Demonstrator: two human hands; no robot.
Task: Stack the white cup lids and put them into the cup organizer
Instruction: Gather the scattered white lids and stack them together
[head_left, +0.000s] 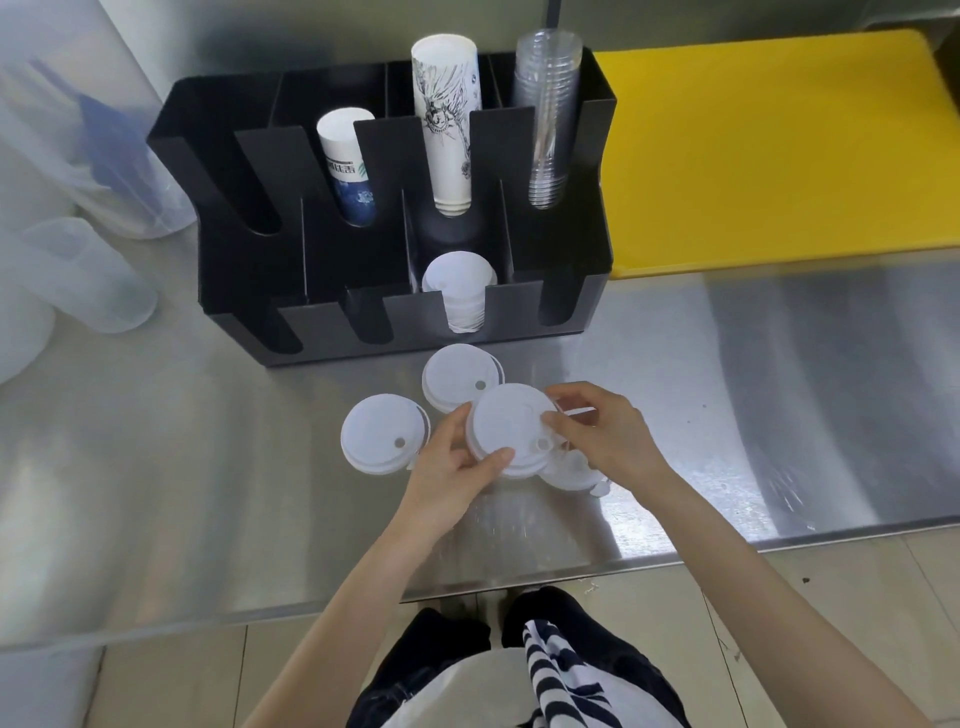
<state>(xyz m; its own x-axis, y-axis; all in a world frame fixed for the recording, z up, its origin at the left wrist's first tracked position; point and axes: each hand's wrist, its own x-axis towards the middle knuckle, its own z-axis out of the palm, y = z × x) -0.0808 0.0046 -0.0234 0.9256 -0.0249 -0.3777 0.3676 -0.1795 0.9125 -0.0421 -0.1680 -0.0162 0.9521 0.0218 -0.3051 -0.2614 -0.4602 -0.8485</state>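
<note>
Both hands, left hand (453, 457) and right hand (602, 431), have fingers closed around a small stack of lids (511, 431) above the table (727, 415). Best to square the rims before adding the loose lids (382, 441) nearby, then the organizer (249, 260).
</note>
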